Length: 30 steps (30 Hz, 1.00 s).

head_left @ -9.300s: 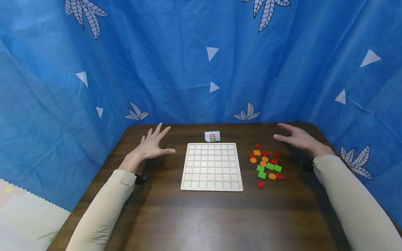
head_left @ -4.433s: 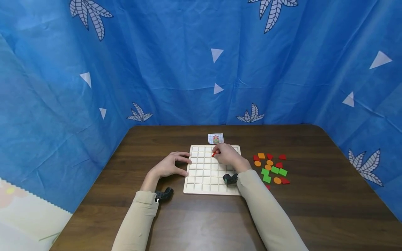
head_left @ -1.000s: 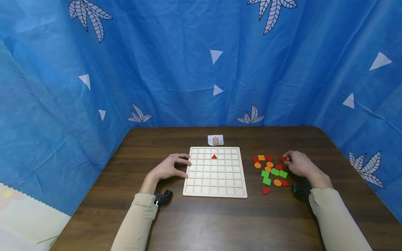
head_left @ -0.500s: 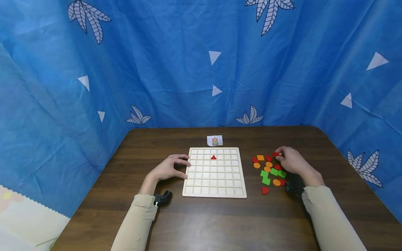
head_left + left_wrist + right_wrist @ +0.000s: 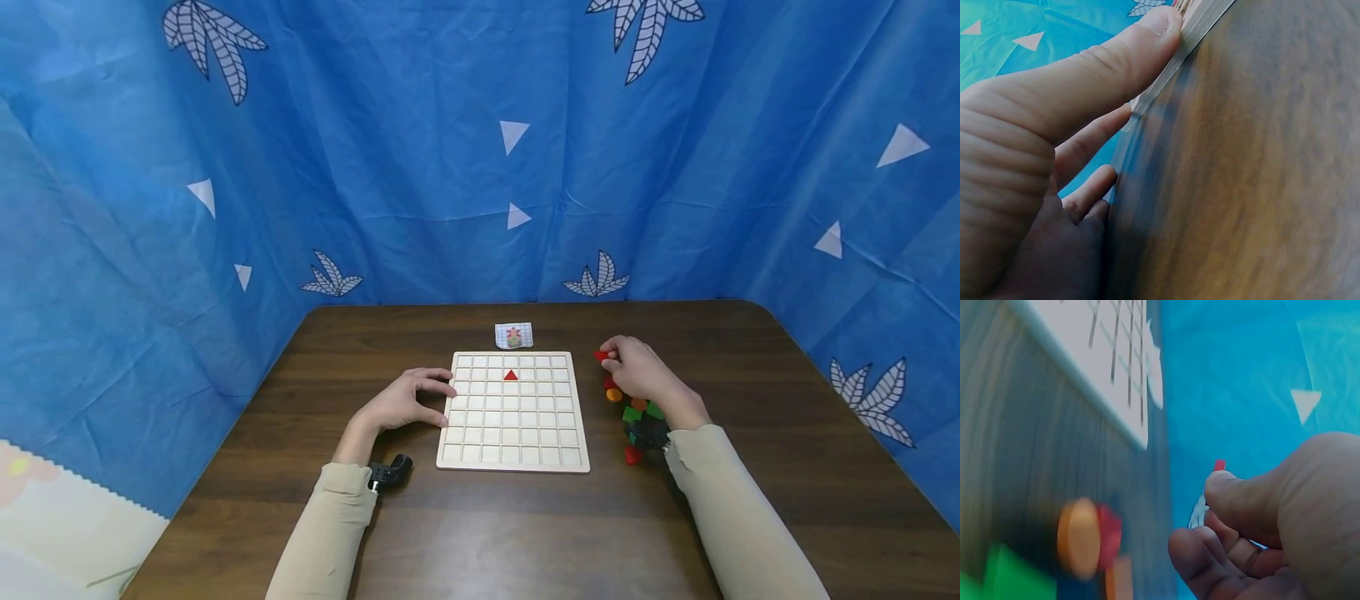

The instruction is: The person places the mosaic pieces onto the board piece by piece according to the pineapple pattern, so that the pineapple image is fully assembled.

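Observation:
A pale wooden grid board (image 5: pixel 491 414) lies mid-table, with a red triangle piece (image 5: pixel 512 376) in a cell near its top. At the board's left side rests my left hand (image 5: pixel 401 400), thumb and fingertips right at the edge; the left wrist view shows the thumb (image 5: pixel 1104 75) along that edge. My right hand (image 5: pixel 641 367) pinches a small red piece (image 5: pixel 602 355) between thumb and fingers, off the board's upper right corner. Only a red tip (image 5: pixel 1220 465) of that piece shows in the right wrist view; its shape is hidden.
Under and around the right forearm lie loose pieces: an orange round piece (image 5: pixel 614 395), a green piece (image 5: pixel 632 414), a red piece (image 5: pixel 633 455) and others partly covered. A small printed picture card (image 5: pixel 513 335) lies behind the board. A blue curtain (image 5: pixel 420 150) hangs behind the table.
Earlier the right hand set the red triangle in the board. Over the last second it has taken another red piece from the far right and moved left with it. The left hand stays put.

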Available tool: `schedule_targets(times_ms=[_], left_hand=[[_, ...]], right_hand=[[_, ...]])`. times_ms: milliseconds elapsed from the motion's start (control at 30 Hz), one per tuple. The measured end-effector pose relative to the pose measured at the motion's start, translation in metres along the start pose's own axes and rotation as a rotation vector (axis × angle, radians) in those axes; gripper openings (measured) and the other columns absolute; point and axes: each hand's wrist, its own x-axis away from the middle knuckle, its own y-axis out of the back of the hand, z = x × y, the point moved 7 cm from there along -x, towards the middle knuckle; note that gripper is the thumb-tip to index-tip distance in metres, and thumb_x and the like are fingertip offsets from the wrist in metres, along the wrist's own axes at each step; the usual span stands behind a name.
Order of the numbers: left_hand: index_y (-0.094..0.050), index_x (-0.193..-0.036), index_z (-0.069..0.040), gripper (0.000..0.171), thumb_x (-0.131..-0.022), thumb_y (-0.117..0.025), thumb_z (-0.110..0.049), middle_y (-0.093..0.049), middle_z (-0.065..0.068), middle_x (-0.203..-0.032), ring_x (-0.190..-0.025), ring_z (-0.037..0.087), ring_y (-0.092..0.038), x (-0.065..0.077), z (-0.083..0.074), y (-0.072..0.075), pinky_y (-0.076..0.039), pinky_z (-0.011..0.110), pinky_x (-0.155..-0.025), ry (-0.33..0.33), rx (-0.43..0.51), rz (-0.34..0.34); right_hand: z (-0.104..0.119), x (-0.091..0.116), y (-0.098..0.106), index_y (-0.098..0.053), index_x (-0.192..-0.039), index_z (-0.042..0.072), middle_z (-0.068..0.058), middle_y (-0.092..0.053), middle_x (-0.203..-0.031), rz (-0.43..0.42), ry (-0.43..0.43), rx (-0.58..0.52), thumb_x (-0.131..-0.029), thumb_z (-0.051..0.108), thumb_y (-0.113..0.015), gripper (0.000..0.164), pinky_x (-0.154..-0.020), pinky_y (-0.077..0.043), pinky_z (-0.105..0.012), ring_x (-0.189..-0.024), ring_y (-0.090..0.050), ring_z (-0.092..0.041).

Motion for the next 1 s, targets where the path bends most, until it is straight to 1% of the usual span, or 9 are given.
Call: schedule_targets(times_ms=[133,333,600,733,833,1000], left_hand=[[-0.080,-0.113,-0.027,0.042,-0.073,-0.095,-0.028,-0.057,0.000,-0.148,-0.146,0.030,-0.037,-0.002,-0.001,0.000,-0.028,0.058,-0.122,-0.002,0.003,0.002],[-0.080,-0.113,-0.025,0.042,-0.073,-0.094,-0.027,-0.057,0.002,-0.148,-0.146,0.031,-0.038,-0.002,-0.001,0.000,-0.029,0.059,-0.122,-0.003,0.002,0.003],[-0.080,-0.113,-0.025,0.042,-0.073,-0.095,-0.027,-0.057,0.000,-0.147,-0.145,0.030,-0.038,0.001,0.000,0.002,-0.029,0.057,-0.122,0.006,0.004,-0.005],[-0.080,-0.113,-0.023,0.042,-0.074,-0.094,-0.026,-0.058,0.003,-0.147,-0.144,0.031,-0.041,0.001,-0.002,0.001,-0.031,0.057,-0.121,-0.019,0.005,0.000],[-0.080,-0.114,-0.023,0.043,-0.074,-0.094,-0.027,-0.057,0.004,-0.148,-0.143,0.032,-0.042,0.000,-0.003,0.000,-0.032,0.059,-0.120,-0.026,-0.005,0.010],[-0.080,-0.114,-0.026,0.042,-0.075,-0.093,-0.029,-0.057,0.003,-0.149,-0.144,0.033,-0.040,0.000,-0.002,0.000,-0.030,0.060,-0.120,-0.004,-0.017,0.006]], right_hand=[[0.022,-0.007,-0.010,-0.055,-0.135,-0.002,-0.021,-0.059,-0.125,0.001,0.031,0.000,-0.105,0.011,-0.058,0.032,-0.098,-0.056,-0.047,-0.104,-0.056,-0.032],[0.059,-0.013,-0.025,-0.058,-0.131,-0.002,-0.018,-0.061,-0.121,-0.002,0.079,-0.011,-0.104,0.010,-0.058,0.030,-0.098,-0.055,-0.046,-0.105,-0.055,-0.031],[0.098,-0.020,-0.053,-0.061,-0.128,0.000,-0.015,-0.061,-0.120,0.034,0.084,-0.052,-0.103,0.010,-0.060,0.027,-0.099,-0.053,-0.043,-0.106,-0.054,-0.028],[0.112,-0.023,-0.069,-0.062,-0.125,0.001,-0.013,-0.063,-0.115,0.060,0.108,-0.040,-0.103,0.010,-0.060,0.024,-0.097,-0.052,-0.042,-0.103,-0.055,-0.025],[0.118,-0.025,-0.081,-0.063,-0.125,0.000,-0.012,-0.065,-0.113,0.077,0.125,-0.043,-0.103,0.008,-0.060,0.024,-0.095,-0.052,-0.041,-0.099,-0.057,-0.023],[0.124,-0.025,-0.096,-0.065,-0.124,0.000,-0.013,-0.067,-0.113,0.078,0.138,-0.033,-0.102,0.009,-0.061,0.025,-0.094,-0.053,-0.042,-0.096,-0.059,-0.021]])
